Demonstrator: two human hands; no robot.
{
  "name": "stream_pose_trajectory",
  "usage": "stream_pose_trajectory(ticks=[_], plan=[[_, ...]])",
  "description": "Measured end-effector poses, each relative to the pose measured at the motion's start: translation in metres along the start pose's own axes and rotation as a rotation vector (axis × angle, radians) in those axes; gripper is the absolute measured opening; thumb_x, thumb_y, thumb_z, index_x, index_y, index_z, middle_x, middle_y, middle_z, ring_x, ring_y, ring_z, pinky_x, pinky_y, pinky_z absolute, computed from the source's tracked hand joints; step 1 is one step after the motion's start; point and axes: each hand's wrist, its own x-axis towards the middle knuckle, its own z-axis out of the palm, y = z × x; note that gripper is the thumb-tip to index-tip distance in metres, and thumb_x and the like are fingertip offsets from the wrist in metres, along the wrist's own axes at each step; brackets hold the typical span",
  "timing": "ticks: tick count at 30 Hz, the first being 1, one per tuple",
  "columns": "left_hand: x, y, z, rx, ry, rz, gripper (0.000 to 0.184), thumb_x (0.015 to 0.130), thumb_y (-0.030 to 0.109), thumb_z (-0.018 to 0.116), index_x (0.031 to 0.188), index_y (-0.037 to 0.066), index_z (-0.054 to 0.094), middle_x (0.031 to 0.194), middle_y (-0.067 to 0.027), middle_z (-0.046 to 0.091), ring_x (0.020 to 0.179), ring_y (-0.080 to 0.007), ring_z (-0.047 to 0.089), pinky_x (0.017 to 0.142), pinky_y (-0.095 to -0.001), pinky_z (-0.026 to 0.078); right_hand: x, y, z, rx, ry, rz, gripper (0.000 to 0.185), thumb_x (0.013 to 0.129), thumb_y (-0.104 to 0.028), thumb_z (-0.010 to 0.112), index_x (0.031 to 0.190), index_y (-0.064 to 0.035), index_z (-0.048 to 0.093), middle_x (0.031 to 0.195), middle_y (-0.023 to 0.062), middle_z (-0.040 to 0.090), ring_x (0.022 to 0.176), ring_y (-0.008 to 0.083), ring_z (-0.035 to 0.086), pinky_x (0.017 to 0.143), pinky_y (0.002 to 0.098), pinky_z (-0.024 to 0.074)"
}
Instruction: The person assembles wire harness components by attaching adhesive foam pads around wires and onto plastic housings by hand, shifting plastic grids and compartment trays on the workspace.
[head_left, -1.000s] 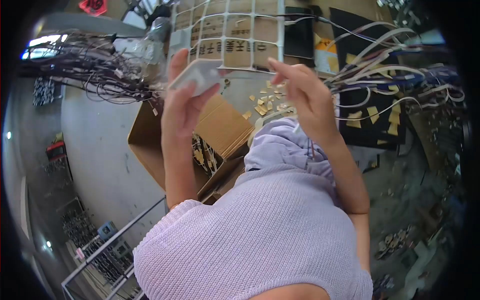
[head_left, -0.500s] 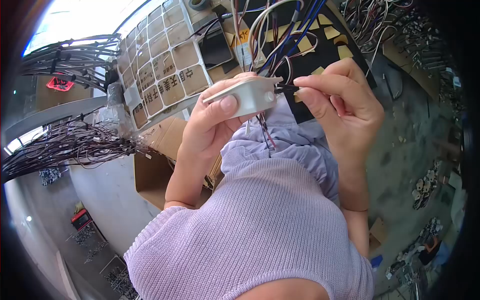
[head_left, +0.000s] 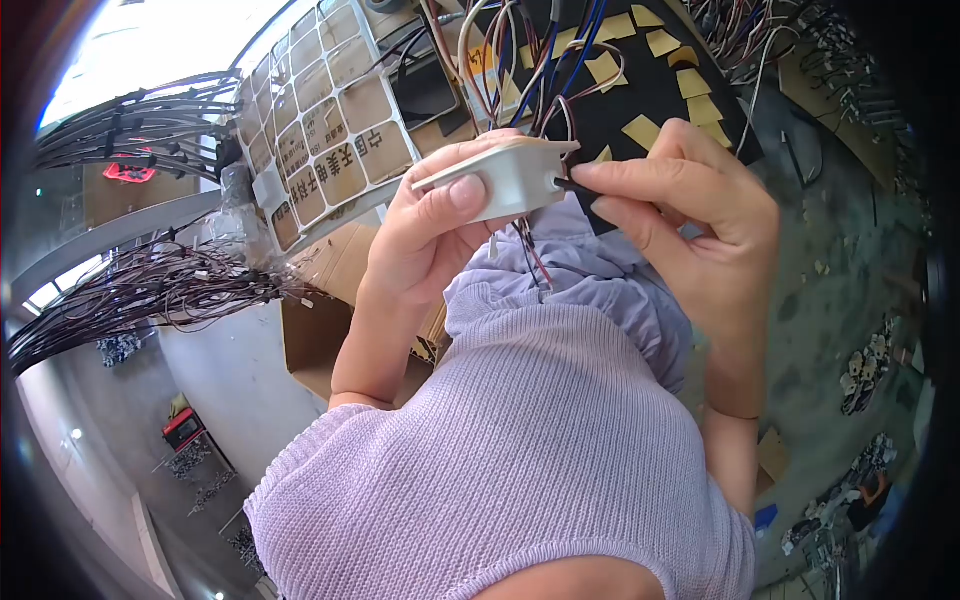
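A white plastic housing (head_left: 515, 180) is gripped in my left hand (head_left: 430, 215), thumb on its near face and fingers behind it. Between the thumb and forefinger of my right hand (head_left: 690, 205) is a black cable (head_left: 576, 187), its end at a round hole in the housing's right side. How deep the end sits is too small to tell. Thin coloured wires (head_left: 532, 250) hang below the housing, over the lap.
A white grid rack (head_left: 335, 120) stands over cardboard at the upper left. Bundled dark cables (head_left: 150, 290) lie to the left, above an open cardboard box (head_left: 320, 330). Yellow pieces (head_left: 642, 132) dot a black mat (head_left: 600, 130) beyond my hands, with loose wires across it.
My left hand has brought the housing down and to the right since the earliest frame. My right hand, empty-looking then, now pinches the black cable against the housing's side. The view has turned.
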Motion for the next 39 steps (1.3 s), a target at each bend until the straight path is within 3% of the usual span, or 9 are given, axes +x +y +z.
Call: stream_pose_trajectory(ticks=[3,6,10,21,27,30,33,36,39], plan=[[0.002,-0.001,0.003,0.023,0.028,-0.005,0.069,0.088,0.031,0.066,0.135,-0.012,0.04,0.133,-0.0273,0.049,0.122,-0.0363,0.054,0.106,-0.0464,0.045,0.001,0.0,0.0,-0.045,0.027,-0.065,0.025,0.07,0.008,0.075,0.093,-0.0027,0.075,0.069,-0.0015,0.047,0.061,0.0073,0.041,0.052,0.0217,0.0304],[0.006,0.0,0.005,-0.134,-0.09,0.031,0.045,0.086,0.015,0.071,0.124,-0.006,0.06,0.126,-0.0134,0.057,0.114,-0.0235,0.06,0.098,-0.0363,0.049,-0.003,0.002,0.003,-0.143,0.083,-0.204,0.023,0.071,0.007,0.075,0.092,-0.0017,0.074,0.073,0.0022,0.054,0.065,0.0102,0.05,0.053,0.0214,0.0358],[0.009,-0.001,0.01,-0.031,-0.082,0.077,0.041,0.082,0.014,0.075,0.118,-0.003,0.065,0.119,-0.0103,0.058,0.113,-0.0195,0.057,0.094,-0.0319,0.049,0.002,0.01,0.001,-0.165,0.093,-0.317,0.022,0.071,0.008,0.075,0.092,-0.0005,0.072,0.082,0.0081,0.064,0.072,0.0141,0.059,0.055,0.0213,0.042],[0.011,-0.01,0.015,0.239,-0.023,0.306,0.046,0.07,0.02,0.085,0.11,0.002,0.072,0.11,-0.006,0.057,0.107,-0.017,0.051,0.091,-0.0283,0.044,-0.009,-0.005,-0.003,0.16,0.053,0.179,0.019,0.076,0.013,0.069,0.088,-0.001,0.069,0.087,0.007,0.066,0.077,0.0103,0.06,0.064,0.0209,0.0453],[0.015,-0.011,0.01,0.448,-0.094,0.373,0.047,0.065,0.015,0.086,0.109,0.003,0.073,0.107,-0.0055,0.056,0.105,-0.0176,0.052,0.091,-0.0299,0.044,-0.003,0.011,-0.015,0.045,-0.111,0.026,0.014,0.079,0.012,0.067,0.089,0.0023,0.067,0.088,0.0059,0.065,0.079,0.0093,0.06,0.068,0.0209,0.0471],[0.019,-0.012,0.009,0.732,-0.093,0.511,0.048,0.061,0.009,0.084,0.108,0.004,0.073,0.105,-0.0058,0.055,0.103,-0.0185,0.053,0.09,-0.031,0.044,-0.005,0.012,-0.012,0.003,-0.117,0.124,0.012,0.082,0.009,0.066,0.091,0.002,0.066,0.087,0.0048,0.064,0.078,0.0083,0.06,0.07,0.0204,0.0482],[0.02,-0.012,0.009,0.844,-0.093,0.613,0.051,0.056,0.006,0.083,0.106,0.005,0.074,0.106,-0.0062,0.054,0.101,-0.0196,0.054,0.088,-0.0325,0.046,-0.004,0.016,-0.01,0.223,-0.073,0.424,0.015,0.085,0.006,0.066,0.099,0.0009,0.064,0.085,0.003,0.062,0.076,0.0075,0.06,0.072,0.0208,0.0493],[0.019,-0.012,0.016,1.017,-0.043,0.744,0.052,0.053,0.006,0.084,0.105,0.007,0.074,0.107,-0.0065,0.052,0.1,-0.0208,0.054,0.089,-0.035,0.047,-0.008,0.032,-0.013,0.407,-0.149,0.424,0.012,0.085,-0.002,0.071,0.095,-0.0011,0.065,0.082,0.0016,0.065,0.076,0.0051,0.06,0.067,0.0195,0.0485],[0.018,-0.016,0.02,1.157,-0.031,0.881,0.052,0.053,0.009,0.085,0.104,0.007,0.074,0.107,-0.0072,0.05,0.1,-0.0221,0.054,0.093,-0.0379,0.048,-0.01,0.033,-0.018,0.763,-0.184,0.45,0.021,0.084,-0.003,0.073,0.102,0.0011,0.062,0.087,0.0022,0.066,0.083,0.007,0.063,0.076,0.0201,0.0513]])
